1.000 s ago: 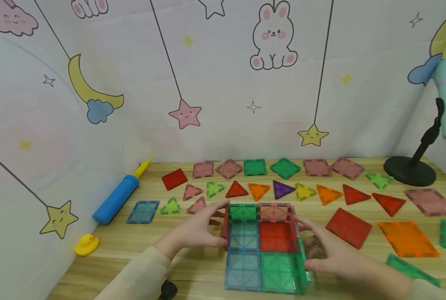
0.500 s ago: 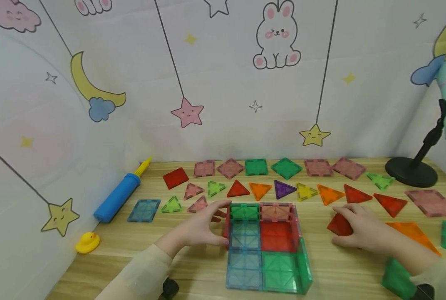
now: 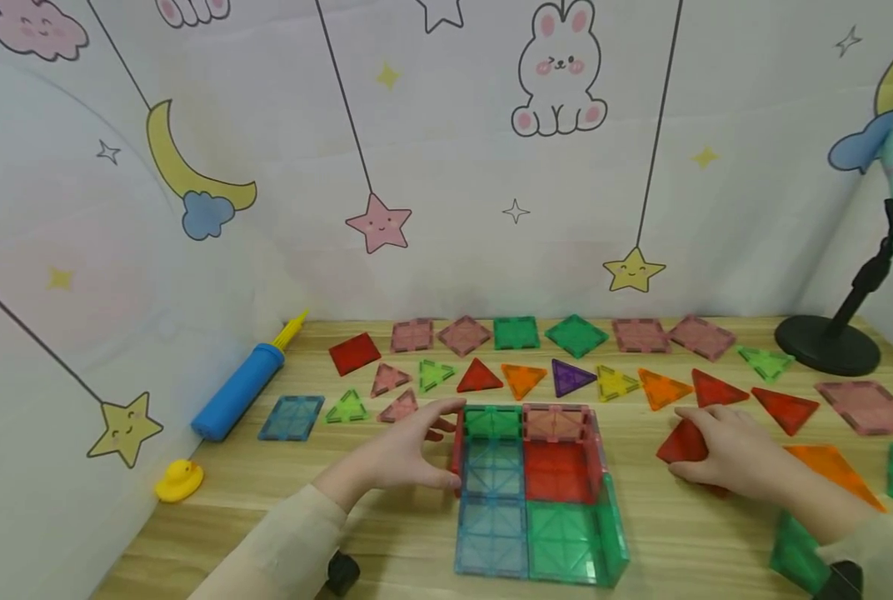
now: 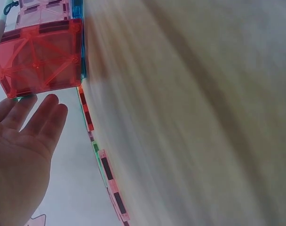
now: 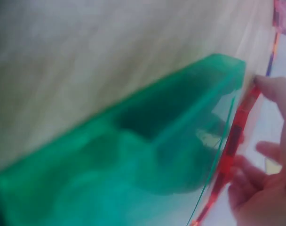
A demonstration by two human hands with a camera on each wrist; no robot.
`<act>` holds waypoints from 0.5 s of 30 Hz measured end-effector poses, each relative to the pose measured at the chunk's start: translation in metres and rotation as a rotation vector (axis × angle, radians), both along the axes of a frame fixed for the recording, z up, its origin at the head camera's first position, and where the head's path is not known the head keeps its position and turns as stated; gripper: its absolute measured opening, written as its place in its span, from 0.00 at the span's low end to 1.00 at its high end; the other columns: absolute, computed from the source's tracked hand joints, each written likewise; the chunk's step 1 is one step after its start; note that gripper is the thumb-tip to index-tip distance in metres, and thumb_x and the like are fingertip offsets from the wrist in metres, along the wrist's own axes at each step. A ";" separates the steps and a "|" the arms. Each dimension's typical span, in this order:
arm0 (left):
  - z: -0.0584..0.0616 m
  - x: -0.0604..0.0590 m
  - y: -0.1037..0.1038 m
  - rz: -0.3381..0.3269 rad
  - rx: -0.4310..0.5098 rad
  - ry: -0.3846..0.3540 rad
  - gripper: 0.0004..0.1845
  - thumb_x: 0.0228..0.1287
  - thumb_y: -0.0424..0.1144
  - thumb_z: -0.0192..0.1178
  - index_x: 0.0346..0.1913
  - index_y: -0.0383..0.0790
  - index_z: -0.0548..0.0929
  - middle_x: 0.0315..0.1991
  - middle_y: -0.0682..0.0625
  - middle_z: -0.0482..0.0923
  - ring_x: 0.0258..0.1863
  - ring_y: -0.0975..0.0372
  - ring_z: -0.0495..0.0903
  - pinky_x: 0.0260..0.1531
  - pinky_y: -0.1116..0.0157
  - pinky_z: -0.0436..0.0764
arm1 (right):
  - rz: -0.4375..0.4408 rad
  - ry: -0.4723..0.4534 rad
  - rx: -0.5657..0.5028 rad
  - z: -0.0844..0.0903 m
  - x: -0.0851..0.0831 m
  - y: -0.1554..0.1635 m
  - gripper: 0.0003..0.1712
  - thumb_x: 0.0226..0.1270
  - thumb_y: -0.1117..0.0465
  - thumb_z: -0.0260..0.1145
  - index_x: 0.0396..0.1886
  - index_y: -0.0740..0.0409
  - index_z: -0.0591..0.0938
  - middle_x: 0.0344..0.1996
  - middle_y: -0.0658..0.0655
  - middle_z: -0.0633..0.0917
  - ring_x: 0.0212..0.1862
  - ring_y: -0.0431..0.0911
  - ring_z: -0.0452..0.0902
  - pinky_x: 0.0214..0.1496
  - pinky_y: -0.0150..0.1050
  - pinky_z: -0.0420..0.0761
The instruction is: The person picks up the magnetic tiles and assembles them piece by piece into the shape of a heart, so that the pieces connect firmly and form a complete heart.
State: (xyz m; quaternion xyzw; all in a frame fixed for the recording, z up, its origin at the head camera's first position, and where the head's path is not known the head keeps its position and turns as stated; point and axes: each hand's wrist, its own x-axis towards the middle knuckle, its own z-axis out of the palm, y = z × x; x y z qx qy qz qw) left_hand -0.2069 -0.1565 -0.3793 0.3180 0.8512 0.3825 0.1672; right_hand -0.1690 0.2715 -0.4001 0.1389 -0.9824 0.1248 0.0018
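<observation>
In the head view, a low box of see-through magnetic tiles stands mid-table. Its floor has light-blue tiles [image 3: 492,537], a red tile [image 3: 555,472] and a green tile [image 3: 564,542]. Upright tiles wall its left, back and right sides. My left hand [image 3: 409,446] is beside the red left wall tile [image 4: 39,59], fingers extended and spread; the fingertips are at its edge, contact unclear. To the right, my right hand [image 3: 739,450] holds a red square magnetic tile [image 3: 682,442] between thumb and fingers; the hand covers much of it. In the right wrist view its red edge [image 5: 232,141] shows.
Rows of loose square and triangular tiles, such as a purple triangle [image 3: 571,377], lie behind. Right are an orange tile [image 3: 829,471] and a green tile [image 3: 799,550] under the forearm. A microphone stand [image 3: 829,343], blue pump [image 3: 240,392] and yellow duck [image 3: 179,481] stand at the sides.
My right hand has left the box's right wall, moved right and taken hold of the red square tile. The left hand stays at the red left wall. The view has shifted slightly.
</observation>
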 end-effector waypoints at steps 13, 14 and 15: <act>0.044 0.009 0.016 -0.071 0.050 0.209 0.41 0.54 0.47 0.69 0.70 0.53 0.61 0.66 0.57 0.62 0.62 0.60 0.63 0.59 0.55 0.65 | 0.072 0.138 -0.269 0.048 0.017 -0.051 0.48 0.48 0.45 0.75 0.63 0.66 0.68 0.53 0.66 0.71 0.50 0.59 0.67 0.39 0.55 0.78; 0.050 0.012 0.022 -0.096 0.067 0.211 0.39 0.55 0.46 0.68 0.69 0.52 0.62 0.65 0.56 0.64 0.62 0.60 0.64 0.58 0.55 0.66 | 0.083 0.139 -0.303 0.054 0.020 -0.058 0.47 0.48 0.46 0.75 0.63 0.65 0.67 0.53 0.65 0.71 0.49 0.58 0.68 0.37 0.52 0.79; 0.055 0.014 0.029 -0.121 0.083 0.213 0.36 0.57 0.45 0.67 0.68 0.50 0.64 0.64 0.54 0.66 0.60 0.60 0.66 0.56 0.56 0.69 | 0.095 0.139 -0.332 0.059 0.023 -0.066 0.47 0.48 0.47 0.75 0.64 0.64 0.67 0.54 0.64 0.70 0.48 0.56 0.68 0.36 0.49 0.80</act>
